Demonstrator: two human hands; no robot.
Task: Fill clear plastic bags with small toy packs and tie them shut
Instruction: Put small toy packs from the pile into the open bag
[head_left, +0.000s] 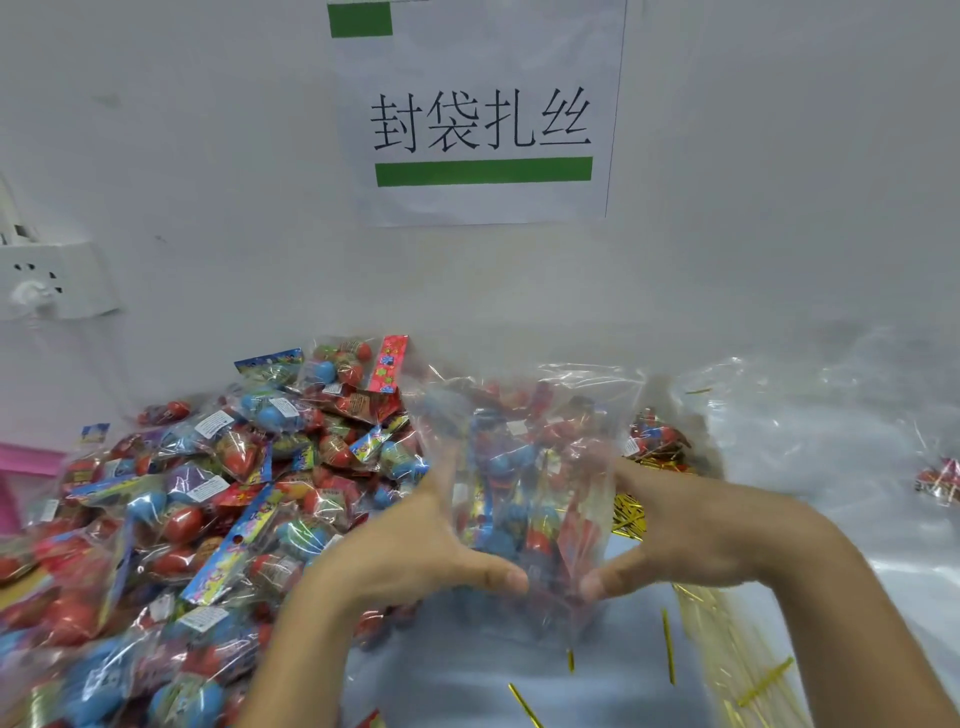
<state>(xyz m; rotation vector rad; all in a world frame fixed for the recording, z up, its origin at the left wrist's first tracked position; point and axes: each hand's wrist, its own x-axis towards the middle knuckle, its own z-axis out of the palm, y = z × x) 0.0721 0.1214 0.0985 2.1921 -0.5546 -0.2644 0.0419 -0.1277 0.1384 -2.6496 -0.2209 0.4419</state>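
A clear plastic bag stuffed with small red and blue toy packs stands upright in the middle of the table. My left hand grips its left side and my right hand grips its right side, thumbs meeting low at the front. The bag's open top spreads wide above my fingers. A big heap of loose toy packs covers the table to the left. Gold twist ties lie scattered on the table close to me.
A bundle of gold ties lies behind my right hand. Empty clear bags are piled on the right, with one toy pack at the far edge. A wall with a paper sign and a socket stands close behind.
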